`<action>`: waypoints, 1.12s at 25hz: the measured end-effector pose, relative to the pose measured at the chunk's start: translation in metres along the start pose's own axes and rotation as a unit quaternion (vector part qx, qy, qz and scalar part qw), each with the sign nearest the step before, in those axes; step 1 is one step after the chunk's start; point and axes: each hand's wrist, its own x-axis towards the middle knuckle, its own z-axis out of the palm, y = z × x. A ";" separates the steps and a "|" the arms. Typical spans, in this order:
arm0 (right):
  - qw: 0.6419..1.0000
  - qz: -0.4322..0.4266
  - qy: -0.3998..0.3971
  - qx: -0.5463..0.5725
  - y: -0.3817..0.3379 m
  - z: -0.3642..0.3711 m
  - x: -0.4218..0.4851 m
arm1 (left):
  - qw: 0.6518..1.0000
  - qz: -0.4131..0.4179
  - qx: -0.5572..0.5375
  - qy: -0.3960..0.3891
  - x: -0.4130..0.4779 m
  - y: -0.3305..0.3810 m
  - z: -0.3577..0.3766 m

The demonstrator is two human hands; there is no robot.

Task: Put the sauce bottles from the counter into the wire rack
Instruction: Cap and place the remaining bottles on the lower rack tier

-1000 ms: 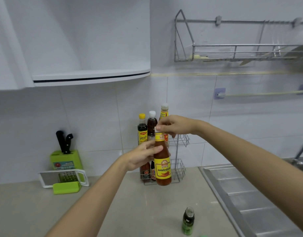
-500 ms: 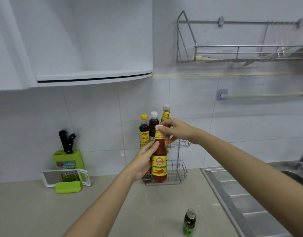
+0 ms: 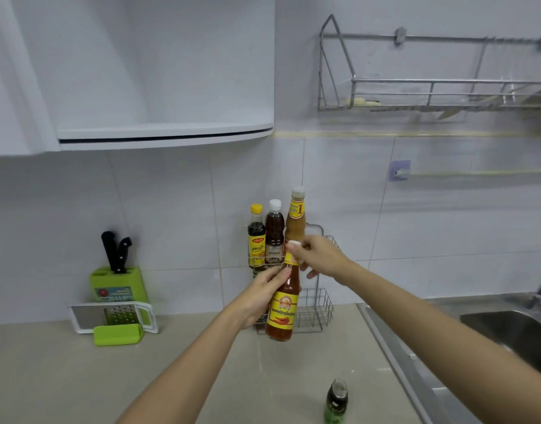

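Note:
A red chili sauce bottle [image 3: 281, 313] with a yellow label hangs above the counter, in front of the two-tier wire rack [image 3: 316, 313]. My left hand [image 3: 263, 293] grips its neck and shoulder. My right hand [image 3: 316, 255] pinches its white cap. The rack's upper tier holds three bottles: a dark one with a yellow cap [image 3: 256, 237], a brown one with a white cap [image 3: 274, 232] and a tan one [image 3: 296, 218]. The lower tier's right side is bare; its left side is hidden behind the held bottle. A small green bottle [image 3: 336, 400] stands on the counter near me.
A green knife block [image 3: 116, 284] with black-handled knives stands at the left wall, a white grater [image 3: 113, 316] and a green box in front of it. A steel sink [image 3: 507, 332] lies to the right. A wall dish rack [image 3: 431, 93] and a white cabinet shelf hang overhead.
The red bottle has been carried a little up and toward the rack, and it tilts slightly now. Both hands keep their hold on it.

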 end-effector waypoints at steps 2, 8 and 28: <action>0.999 0.017 0.003 0.036 0.012 0.004 0.004 | 1.000 -0.010 0.007 -0.004 0.012 -0.008 0.001; 0.963 0.182 0.142 0.138 0.090 0.034 0.021 | 0.970 -0.061 0.144 0.188 0.033 -0.062 -0.027; 0.835 0.229 0.333 0.372 0.207 0.105 0.082 | 0.927 -0.200 0.228 0.222 0.103 -0.166 -0.096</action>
